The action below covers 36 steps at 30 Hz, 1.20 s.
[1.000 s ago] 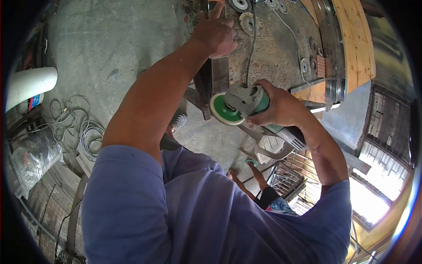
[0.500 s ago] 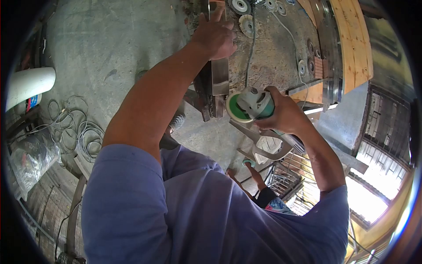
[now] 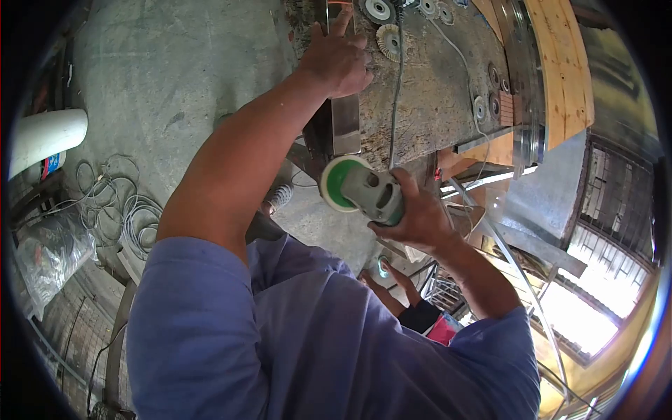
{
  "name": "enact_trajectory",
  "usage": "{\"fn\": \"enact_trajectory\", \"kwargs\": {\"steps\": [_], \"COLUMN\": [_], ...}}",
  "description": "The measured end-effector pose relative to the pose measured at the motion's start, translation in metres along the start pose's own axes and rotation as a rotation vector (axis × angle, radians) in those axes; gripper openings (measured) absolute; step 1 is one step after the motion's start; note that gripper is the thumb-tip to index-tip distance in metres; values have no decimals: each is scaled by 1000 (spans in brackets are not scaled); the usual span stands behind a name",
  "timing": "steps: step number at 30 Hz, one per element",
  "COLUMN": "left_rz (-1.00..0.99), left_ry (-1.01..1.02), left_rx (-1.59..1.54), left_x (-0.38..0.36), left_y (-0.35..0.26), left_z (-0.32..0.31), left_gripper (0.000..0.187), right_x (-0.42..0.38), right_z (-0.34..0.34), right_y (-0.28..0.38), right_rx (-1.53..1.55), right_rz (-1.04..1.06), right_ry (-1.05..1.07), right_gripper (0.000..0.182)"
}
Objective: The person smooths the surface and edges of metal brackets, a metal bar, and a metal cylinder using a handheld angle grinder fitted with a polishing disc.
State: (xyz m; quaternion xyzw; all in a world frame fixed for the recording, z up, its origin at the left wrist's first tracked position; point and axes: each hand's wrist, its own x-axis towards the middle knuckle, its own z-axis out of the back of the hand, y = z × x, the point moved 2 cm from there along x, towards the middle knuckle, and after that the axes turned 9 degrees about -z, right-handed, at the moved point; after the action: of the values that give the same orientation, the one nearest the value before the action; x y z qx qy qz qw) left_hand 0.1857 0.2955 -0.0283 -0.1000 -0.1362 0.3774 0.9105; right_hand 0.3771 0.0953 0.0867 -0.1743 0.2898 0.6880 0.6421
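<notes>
My right hand (image 3: 423,217) is wrapped round the body of an angle grinder (image 3: 378,196). Its round pad (image 3: 339,183), green with a pale rim, faces up and left, right by the near end of a shiny metal bar (image 3: 346,126). Farther up the bar, my left hand (image 3: 336,64) presses down on it, index finger stretched along it, thumb at the left side and the other fingers curled at the right. The bar lies along the left edge of a worn workbench (image 3: 434,91). A grey cord (image 3: 397,105) runs from the grinder over the bench.
Flap and grinding discs (image 3: 390,42) lie on the bench, with more discs (image 3: 480,108) at its right. Long planks (image 3: 560,63) and metal lengths flank it. Coiled cable (image 3: 140,224) and a white roll (image 3: 49,140) are on the left. Behind me, another person's legs (image 3: 402,283) show.
My right hand has brought the grinder left and slightly lower, its pad now below the bar's near end. My left hand and the bar shifted slightly left. The other person's legs moved a little.
</notes>
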Motion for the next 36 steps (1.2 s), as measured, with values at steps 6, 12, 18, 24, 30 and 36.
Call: {"fn": "enact_trajectory", "kwargs": {"steps": [6, 12, 18, 24, 30, 36], "left_rz": [90, 33, 67, 82, 163, 201], "left_ry": [8, 201, 212, 164, 51, -28], "left_rx": [4, 67, -55, 25, 30, 61], "left_x": [-6, -2, 2, 1, -7, -6], "left_y": [-5, -7, -3, -3, -6, -8], "left_z": [7, 20, 12, 5, 2, 0], "left_gripper": [46, 50, 51, 52, 46, 40], "right_x": [-5, -9, -2, 4, 2, 10], "right_z": [2, -5, -1, -5, 4, 6], "right_y": [-5, -3, -5, -1, -14, 12], "right_rx": [-4, 23, -14, 16, 75, 88], "right_rz": [-31, -63, -26, 48, -4, -63], "right_ry": [-28, 79, 1, -16, -31, 94], "right_gripper": [101, 101, 103, 106, 104, 105]}}
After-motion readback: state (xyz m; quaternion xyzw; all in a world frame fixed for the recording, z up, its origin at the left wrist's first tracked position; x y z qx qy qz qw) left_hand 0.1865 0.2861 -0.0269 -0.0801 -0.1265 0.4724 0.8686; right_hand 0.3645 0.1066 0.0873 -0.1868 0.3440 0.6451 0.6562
